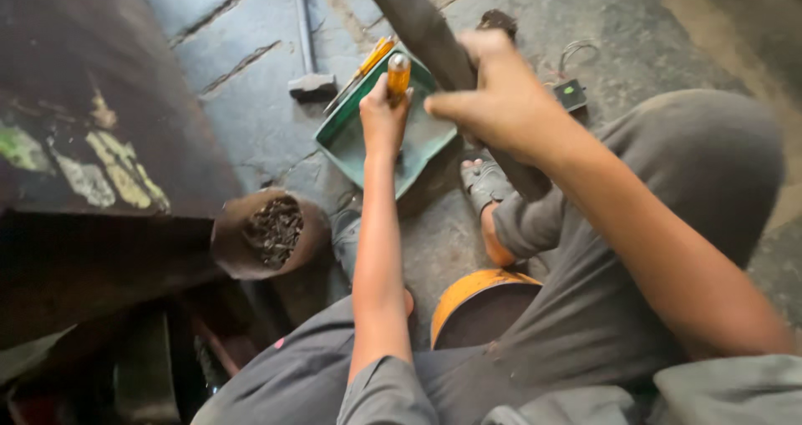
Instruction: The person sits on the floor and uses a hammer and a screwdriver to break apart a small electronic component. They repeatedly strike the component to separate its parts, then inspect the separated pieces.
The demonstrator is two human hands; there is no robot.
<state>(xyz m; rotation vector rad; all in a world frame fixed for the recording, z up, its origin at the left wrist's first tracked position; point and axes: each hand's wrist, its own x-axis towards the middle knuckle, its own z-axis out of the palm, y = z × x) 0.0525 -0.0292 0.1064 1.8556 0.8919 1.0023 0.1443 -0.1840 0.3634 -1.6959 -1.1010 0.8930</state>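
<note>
My left hand point(383, 118) grips a screwdriver with an amber handle point(398, 74), held upright over a green metal tray point(355, 137) on the concrete floor. My right hand point(501, 99) is closed around a thick dark metal bar point(418, 24) that slants from the top of the view down past my knee. I am seated low, with my grey trouser legs and a sandalled foot point(486, 183) beneath the bar.
A hammer point(307, 66) and a second yellow-handled screwdriver point(368, 64) lie beside the tray. A brown bowl of small dark metal bits point(271, 231) sits at left next to a dark metal body point(83, 141). An orange round tin point(476, 304) stands between my legs. A small black device with a cord point(571, 93) lies at right.
</note>
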